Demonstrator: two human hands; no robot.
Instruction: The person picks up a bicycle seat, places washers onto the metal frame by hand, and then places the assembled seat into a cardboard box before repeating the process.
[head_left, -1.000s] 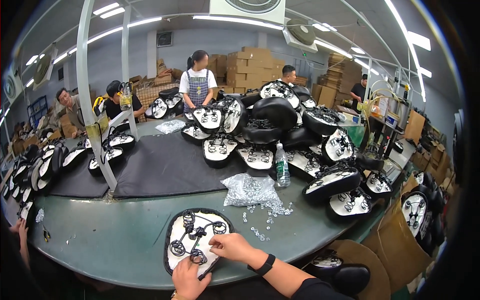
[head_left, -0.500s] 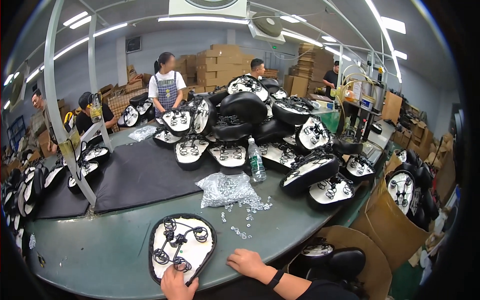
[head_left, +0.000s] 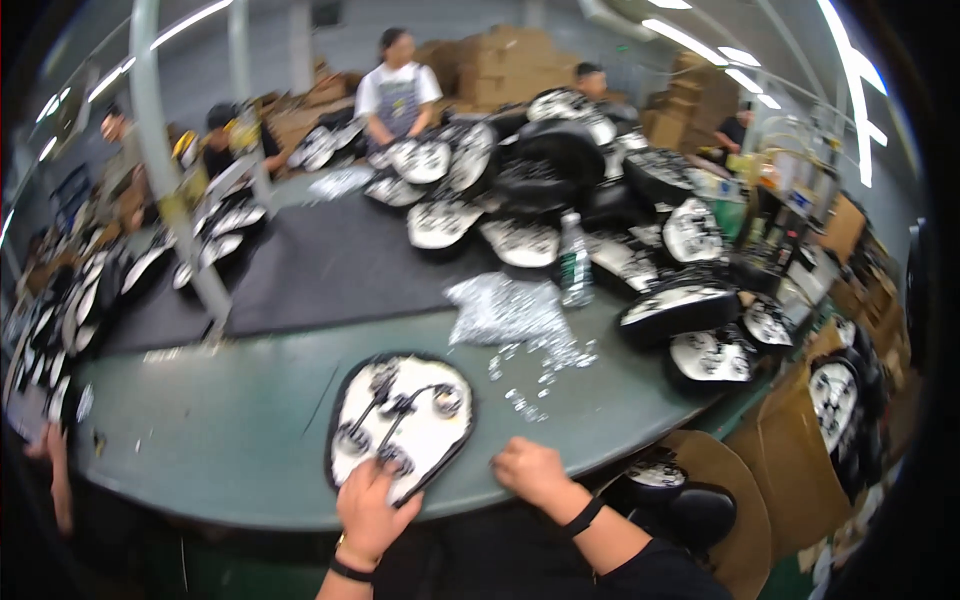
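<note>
A black bicycle saddle (head_left: pixel 425 440) lies underside up on the green table, showing its white base, black wire rails and coil springs. My left hand (head_left: pixel 370 505) grips its near edge, fingers by the nearest spring and thumb at the side. To the right of the saddle, my right hand (head_left: pixel 535 472) is at the table's near edge, fingers curled in. Whether anything is inside those fingers is hidden. Beyond it, small loose nuts (head_left: pixel 522 402) are scattered in front of a clear plastic bag (head_left: pixel 508 310) full of them. The picture is blurred.
A heap of similar saddles (head_left: pixel 550 165) fills the table's far side, with a plastic bottle (head_left: pixel 575 262) before it. A dark mat (head_left: pixel 330 265) covers the far left. A metal post (head_left: pixel 180 215) rises at left. Cartons of saddles (head_left: pixel 800 440) stand at right. Several people work beyond.
The whole view has shifted, putting the scene lower and further right. My left hand stays on the saddle. The right hand's fingers look more curled, still near the table's edge.
</note>
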